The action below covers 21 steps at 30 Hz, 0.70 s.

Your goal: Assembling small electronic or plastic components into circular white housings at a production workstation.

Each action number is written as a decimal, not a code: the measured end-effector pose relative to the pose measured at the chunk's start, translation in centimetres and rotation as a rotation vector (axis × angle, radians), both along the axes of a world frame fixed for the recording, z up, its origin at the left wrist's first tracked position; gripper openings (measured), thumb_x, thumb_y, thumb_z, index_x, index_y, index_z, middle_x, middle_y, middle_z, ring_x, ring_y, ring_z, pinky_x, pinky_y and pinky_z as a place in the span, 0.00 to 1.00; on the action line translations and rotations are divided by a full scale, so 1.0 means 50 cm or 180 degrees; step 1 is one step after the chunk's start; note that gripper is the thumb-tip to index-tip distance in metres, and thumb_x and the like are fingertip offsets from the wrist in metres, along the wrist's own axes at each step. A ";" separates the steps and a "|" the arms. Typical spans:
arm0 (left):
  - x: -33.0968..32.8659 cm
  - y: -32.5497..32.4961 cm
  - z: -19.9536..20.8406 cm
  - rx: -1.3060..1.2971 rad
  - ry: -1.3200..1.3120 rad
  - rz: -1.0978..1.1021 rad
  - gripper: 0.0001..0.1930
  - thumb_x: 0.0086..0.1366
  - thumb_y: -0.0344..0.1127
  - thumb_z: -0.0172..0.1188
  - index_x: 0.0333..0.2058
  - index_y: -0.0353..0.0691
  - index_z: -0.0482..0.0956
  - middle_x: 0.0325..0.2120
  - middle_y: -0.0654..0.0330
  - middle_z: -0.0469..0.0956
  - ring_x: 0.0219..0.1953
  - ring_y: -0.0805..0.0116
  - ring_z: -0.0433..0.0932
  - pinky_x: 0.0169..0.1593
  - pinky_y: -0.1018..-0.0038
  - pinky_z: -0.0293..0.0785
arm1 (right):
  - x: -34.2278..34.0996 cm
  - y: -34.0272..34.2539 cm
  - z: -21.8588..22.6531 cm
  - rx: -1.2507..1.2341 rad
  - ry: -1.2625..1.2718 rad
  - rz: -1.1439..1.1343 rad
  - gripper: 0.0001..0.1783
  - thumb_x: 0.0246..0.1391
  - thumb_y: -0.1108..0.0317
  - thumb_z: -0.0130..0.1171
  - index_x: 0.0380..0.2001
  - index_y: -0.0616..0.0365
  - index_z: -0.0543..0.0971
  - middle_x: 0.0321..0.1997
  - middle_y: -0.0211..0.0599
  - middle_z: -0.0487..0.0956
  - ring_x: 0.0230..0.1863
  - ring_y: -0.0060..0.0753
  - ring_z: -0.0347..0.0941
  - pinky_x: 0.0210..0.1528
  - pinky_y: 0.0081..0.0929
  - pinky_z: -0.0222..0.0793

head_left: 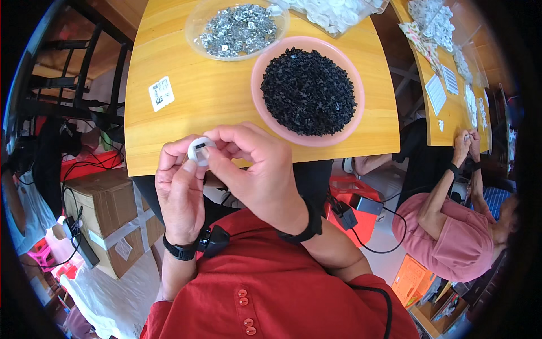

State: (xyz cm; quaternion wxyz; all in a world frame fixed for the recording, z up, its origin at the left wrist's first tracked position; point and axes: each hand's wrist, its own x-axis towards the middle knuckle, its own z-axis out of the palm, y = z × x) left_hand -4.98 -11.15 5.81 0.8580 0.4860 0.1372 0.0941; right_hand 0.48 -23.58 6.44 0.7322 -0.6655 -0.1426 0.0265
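Just over the table's near edge, my left hand (182,186) pinches a small round white plastic piece (194,153) between thumb and fingers. My right hand (254,161) meets it from the other side, its thumb and fingertips closed at the piece. A small black part (200,146) shows in the middle of the white piece; whether it is fixed there I cannot tell. Beyond my right hand stands a pink bowl (258,104) heaped with small black plastic parts (307,90). Farther back, a clear bowl (193,39) holds small shiny metal pieces (240,29).
A clear container (361,22) of white pieces stands at the far edge. A printed label (161,94) lies on the wooden table (209,85). Cardboard boxes (116,209) stand at left, a red stool (353,212) with a black adapter at right. Another person (446,231) works at a neighbouring table.
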 end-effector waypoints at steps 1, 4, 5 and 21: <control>0.002 0.001 0.003 -0.0003 -0.0002 0.0074 0.12 0.64 0.24 0.49 0.47 0.34 0.70 0.47 0.55 0.73 0.49 0.71 0.73 0.54 0.74 0.71 | 0.001 0.001 -0.008 0.0003 0.0002 0.0000 0.09 0.48 0.77 0.61 0.35 0.65 0.77 0.31 0.43 0.78 0.29 0.34 0.77 0.30 0.26 0.73; 0.011 -0.005 0.017 0.0013 0.0107 0.0166 0.13 0.65 0.25 0.49 0.48 0.35 0.70 0.48 0.55 0.73 0.50 0.72 0.73 0.51 0.76 0.72 | 0.004 0.002 -0.020 0.0573 0.0199 0.0102 0.09 0.49 0.77 0.60 0.36 0.66 0.77 0.33 0.44 0.79 0.31 0.33 0.79 0.33 0.25 0.74; 0.009 -0.006 0.017 0.0015 0.0111 0.0171 0.13 0.65 0.25 0.49 0.48 0.35 0.70 0.48 0.55 0.73 0.50 0.72 0.73 0.51 0.76 0.72 | 0.006 -0.002 -0.018 0.0410 0.0247 0.0152 0.09 0.50 0.77 0.60 0.37 0.67 0.77 0.33 0.44 0.80 0.31 0.32 0.79 0.33 0.25 0.74; 0.013 -0.015 0.008 0.0683 0.0304 0.0463 0.07 0.65 0.26 0.52 0.41 0.35 0.75 0.35 0.63 0.76 0.34 0.81 0.74 0.38 0.83 0.73 | -0.009 0.015 -0.007 0.0142 0.0514 -0.0010 0.06 0.49 0.77 0.60 0.33 0.65 0.78 0.28 0.41 0.80 0.28 0.30 0.79 0.29 0.22 0.74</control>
